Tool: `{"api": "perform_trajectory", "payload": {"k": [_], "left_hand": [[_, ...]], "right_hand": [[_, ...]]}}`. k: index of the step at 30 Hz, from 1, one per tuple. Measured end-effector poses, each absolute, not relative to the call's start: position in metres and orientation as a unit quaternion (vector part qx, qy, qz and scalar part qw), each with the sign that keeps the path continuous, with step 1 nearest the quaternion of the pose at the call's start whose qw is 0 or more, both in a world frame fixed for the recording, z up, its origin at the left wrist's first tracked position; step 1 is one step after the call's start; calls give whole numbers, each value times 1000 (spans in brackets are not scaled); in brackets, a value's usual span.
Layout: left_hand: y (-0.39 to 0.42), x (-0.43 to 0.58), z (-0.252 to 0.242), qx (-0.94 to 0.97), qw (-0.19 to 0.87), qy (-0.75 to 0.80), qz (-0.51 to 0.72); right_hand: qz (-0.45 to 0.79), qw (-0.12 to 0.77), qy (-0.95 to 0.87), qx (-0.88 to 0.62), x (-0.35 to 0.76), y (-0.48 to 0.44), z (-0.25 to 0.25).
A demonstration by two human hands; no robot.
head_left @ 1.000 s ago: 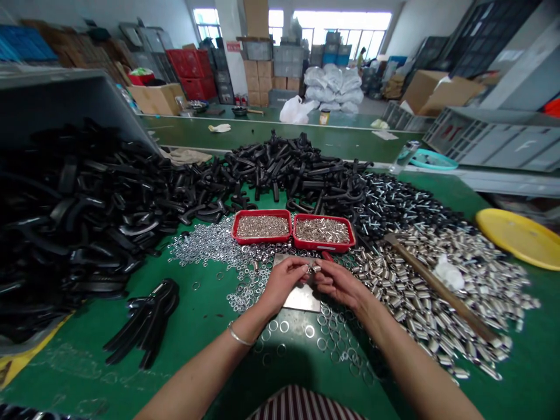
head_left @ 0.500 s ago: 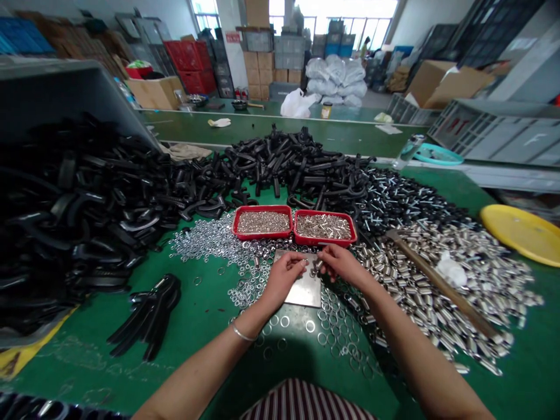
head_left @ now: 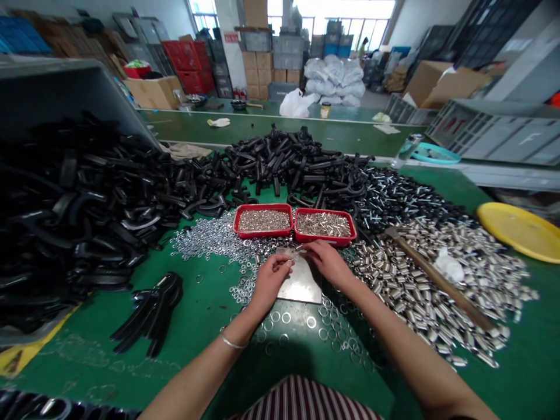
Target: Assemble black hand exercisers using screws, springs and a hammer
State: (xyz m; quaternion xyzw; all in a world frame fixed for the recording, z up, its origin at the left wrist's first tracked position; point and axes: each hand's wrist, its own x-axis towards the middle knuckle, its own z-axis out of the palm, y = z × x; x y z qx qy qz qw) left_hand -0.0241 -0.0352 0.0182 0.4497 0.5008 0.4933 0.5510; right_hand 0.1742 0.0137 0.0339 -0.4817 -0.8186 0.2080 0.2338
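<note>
Over the left edge of a square metal plate [head_left: 301,283] is my left hand [head_left: 270,279], its thumb and fingertips pinched on something too small to make out. My right hand [head_left: 326,261] reaches over the plate's back edge, fingers closed round something small that I cannot make out. Just behind the hands stand two red trays side by side; the left tray [head_left: 262,235] holds tiny metal parts, the right tray [head_left: 324,238] small pins. Small rings [head_left: 245,291] lie left of the plate, and larger flat rings [head_left: 336,332] lie in front and to the right.
Black curved handles [head_left: 280,157] are heaped behind the trays and at the left. A hammer [head_left: 441,283] lies on metal sleeves [head_left: 406,274] at the right, near black-headed screws [head_left: 402,192] and a yellow lid [head_left: 520,230]. Several black handles [head_left: 151,315] lie front left.
My right hand has moved left and a little back, over the plate's back edge. My left hand has shifted slightly left and down. The metal part seen at my right fingertips is now mostly hidden.
</note>
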Motion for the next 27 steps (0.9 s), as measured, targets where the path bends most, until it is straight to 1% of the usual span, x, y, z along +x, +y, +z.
{"api": "perform_trajectory", "payload": {"k": [3, 5, 10, 12, 14, 16, 18, 20, 23, 27], "left_hand": [[-38, -27, 8, 464, 551, 509, 470], [-39, -28, 3, 476, 547, 511, 461], [-37, -29, 1, 467, 561, 501, 465], [-34, -29, 5, 440, 580, 500, 470], [-33, -30, 12, 410, 592, 500, 482], [-34, -30, 22, 393, 592, 500, 495], [-37, -28, 31, 393, 598, 491, 497], [-42, -24, 41, 396, 619, 479, 480], [-51, -17, 50, 382, 661, 460, 453], [-59, -14, 54, 360, 706, 427, 436]], "right_hand": [[117, 166, -835, -512, 159, 19, 34], [79, 144, -833, -529, 153, 20, 31], [74, 155, -833, -525, 152, 22, 27], [91, 175, -823, -532, 154, 18, 33], [162, 232, -800, -529, 157, 9, 42], [295, 289, -766, -493, 161, -6, 53], [441, 314, -714, -444, 164, -22, 62], [552, 331, -642, -417, 167, -36, 66], [650, 358, -534, -405, 170, -45, 65], [757, 363, -395, -373, 175, -46, 60]]}}
